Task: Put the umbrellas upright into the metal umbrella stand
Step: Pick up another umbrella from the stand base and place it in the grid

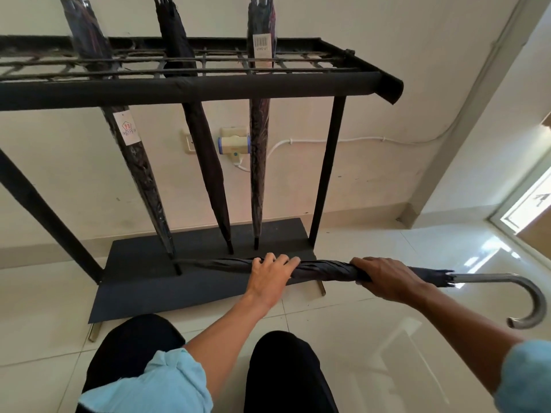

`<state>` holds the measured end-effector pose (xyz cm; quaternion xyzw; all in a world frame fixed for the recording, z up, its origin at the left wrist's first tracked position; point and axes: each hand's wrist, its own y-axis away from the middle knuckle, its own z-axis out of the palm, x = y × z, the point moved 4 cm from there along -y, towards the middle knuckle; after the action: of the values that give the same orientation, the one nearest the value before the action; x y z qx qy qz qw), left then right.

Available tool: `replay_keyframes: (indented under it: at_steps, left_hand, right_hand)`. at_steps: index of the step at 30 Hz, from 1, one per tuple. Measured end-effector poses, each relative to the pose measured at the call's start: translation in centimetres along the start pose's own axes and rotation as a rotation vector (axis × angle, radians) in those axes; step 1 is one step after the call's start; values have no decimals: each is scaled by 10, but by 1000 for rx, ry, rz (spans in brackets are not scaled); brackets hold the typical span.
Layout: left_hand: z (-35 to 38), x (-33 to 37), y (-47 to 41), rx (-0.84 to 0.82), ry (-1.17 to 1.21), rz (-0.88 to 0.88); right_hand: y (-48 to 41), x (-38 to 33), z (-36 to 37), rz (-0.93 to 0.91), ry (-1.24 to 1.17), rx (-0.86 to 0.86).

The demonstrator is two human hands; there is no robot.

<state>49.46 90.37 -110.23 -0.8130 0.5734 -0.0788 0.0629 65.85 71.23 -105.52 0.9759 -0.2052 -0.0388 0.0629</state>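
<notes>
A folded dark umbrella (pixel 325 271) lies level across the lower middle of the frame, carried in both hands just in front of the metal umbrella stand (pixel 190 87). The left hand (pixel 272 274) curls its fingers over the top of the rolled canopy about midway along it. The right hand (pixel 387 277) wraps round the thicker end of the canopy, further right. Beyond that hand a bare shaft runs out to a curved hook handle (pixel 530 296) at the lower right. The pointed tip reaches left over the stand's dark base (pixel 193 293); whether it touches the base is hard to tell from this angle.

Three umbrellas already stand through the grid in the upper part of the frame, tips down on the base: a labelled umbrella (pixel 134 162) on the left, a plain umbrella (pixel 205 156) in the middle and a barcode-tagged umbrella (pixel 258 156) to its right.

The held umbrella looks long, light and stiff along its shaft, while the cloth is soft and probably slick, so a grip on the canopy may slide or loosen the folds. The hook handle or the bare shaft beside it seems the surer hold for tipping it upright. The other hand, low on the canopy, could steer the tip into a free grid opening. The rib ends near the handle might catch on the bars.
</notes>
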Motion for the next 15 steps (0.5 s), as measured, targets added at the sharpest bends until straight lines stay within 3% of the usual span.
replay_keyframes:
  at_steps: [6,9,12,13,15]
  left_hand:
    - [-9,-57,32,-66,-57,-123]
    - [-15,-86,49,-198,1,-163]
    - [-17,-123,70,-471,311,-251]
    - [-22,-136,79,-498,444,-331]
    - [-32,-163,92,-399,694,-544]
  right_hand:
    - [-41,-58,15,-90,-22,79]
    - [-60,-83,23,-158,-34,84]
    - [-77,-101,36,-222,-19,64]
    - [-84,-105,40,-235,-12,54]
    - [-98,-114,48,-258,0,45]
